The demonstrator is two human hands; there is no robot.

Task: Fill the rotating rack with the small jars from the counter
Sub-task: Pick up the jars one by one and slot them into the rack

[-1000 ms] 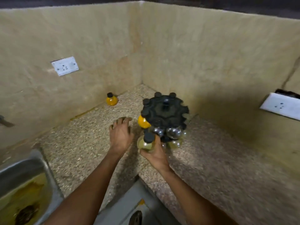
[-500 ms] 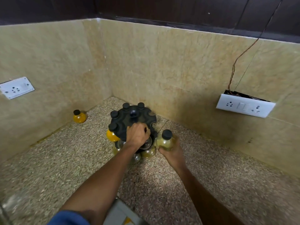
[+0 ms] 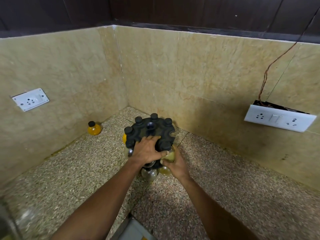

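From the head view we see a black rotating rack (image 3: 150, 134) standing on the speckled stone surface (image 3: 69, 170) close to the corner where two beige tiled walls meet. Our left hand (image 3: 147, 150) lies on top of the rack's near edge, fingers spread and pressing flat on the black top plate, gripping nothing. Our right hand (image 3: 174, 164) is curled around a small jar (image 3: 168, 155) of pale yellowish contents with a black cap, holding it against the rack's near right side at a slot in the upper tier. Several black-capped jars already sit in slots around the far and left rim of the rack, among them an orange-filled jar (image 3: 124, 137) at its left side, and more clear jars (image 3: 149, 174) hang in a lower tier just in front of our wrists. One loose orange jar (image 3: 94, 128) with a black cap stands upright on the surface beside the left wall, well apart from the rack. A white socket plate (image 3: 30, 99) is set in the left wall, and a white switchboard (image 3: 279, 118) hangs on the right wall with a thin wire (image 3: 277, 58) rising from it.
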